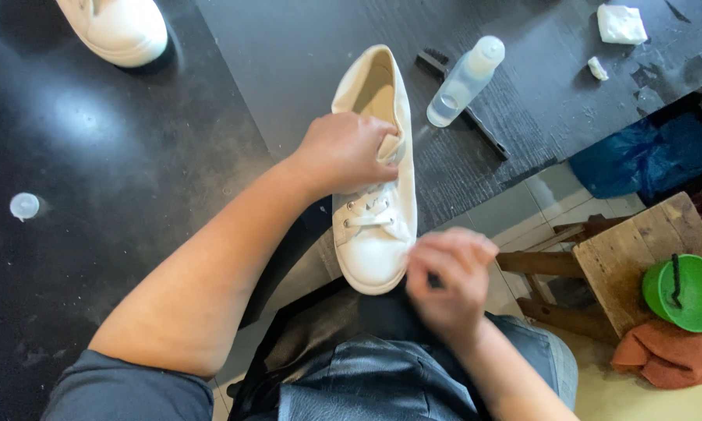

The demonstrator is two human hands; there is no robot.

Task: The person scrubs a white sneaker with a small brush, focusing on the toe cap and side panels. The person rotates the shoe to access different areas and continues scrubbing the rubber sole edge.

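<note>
Table (132,171), dark, bears a white shoe (376,234) with its toe over the near edge. Left hand (343,152) clamps the shoe's middle from above. Right hand (448,277), fingers pinched together, touches the toe. Clear bottle (464,80) lies just beside.

clear plastic bottle (465,81) lying on dark table (304,47), right of shoe (376,171)

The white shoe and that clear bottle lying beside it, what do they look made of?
White shoe: probably smooth leather or a synthetic lookalike, with a matte surface and soft creases. Clear bottle: likely plastic, translucent and slightly cloudy, with a pale cap.
</note>
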